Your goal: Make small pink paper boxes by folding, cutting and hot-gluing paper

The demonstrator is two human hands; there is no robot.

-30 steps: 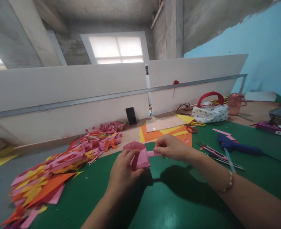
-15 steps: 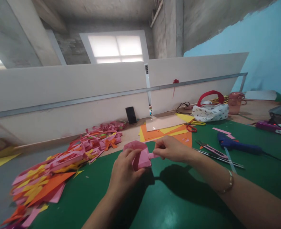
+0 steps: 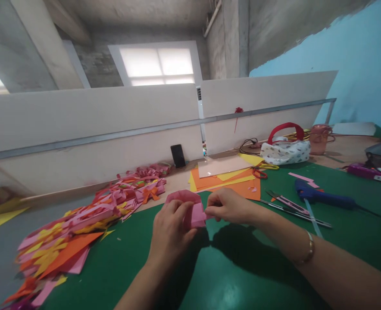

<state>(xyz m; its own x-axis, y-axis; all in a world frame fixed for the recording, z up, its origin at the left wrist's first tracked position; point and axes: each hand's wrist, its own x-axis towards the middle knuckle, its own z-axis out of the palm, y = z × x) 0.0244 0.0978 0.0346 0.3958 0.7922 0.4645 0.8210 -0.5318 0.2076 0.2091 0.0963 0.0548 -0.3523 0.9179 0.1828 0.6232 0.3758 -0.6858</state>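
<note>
Just above the green table top (image 3: 242,275), my left hand (image 3: 173,230) is closed around a folded pink paper piece (image 3: 197,215) with a curved, hollow shape. Its thumb lies along the near side and the fingers reach over the top. My right hand (image 3: 231,206) pinches a narrow pink paper strip (image 3: 207,216) at the right side of that piece. Most of the strip is hidden by the fingertips, and I cannot tell whether it is joined to the folded paper.
Pink, yellow and orange paper pieces (image 3: 106,211) heap up at left. Orange sheets (image 3: 242,187) and scissors (image 3: 260,173) lie behind my hands. To the right are a box cutter (image 3: 294,202), a blue glue gun (image 3: 326,197) and a white basket (image 3: 285,152). A phone (image 3: 178,156) leans against the partition.
My right hand has moved slightly left and down, closer to the folded pink paper, covering more of the strip. My left hand has barely shifted and keeps its hold.
</note>
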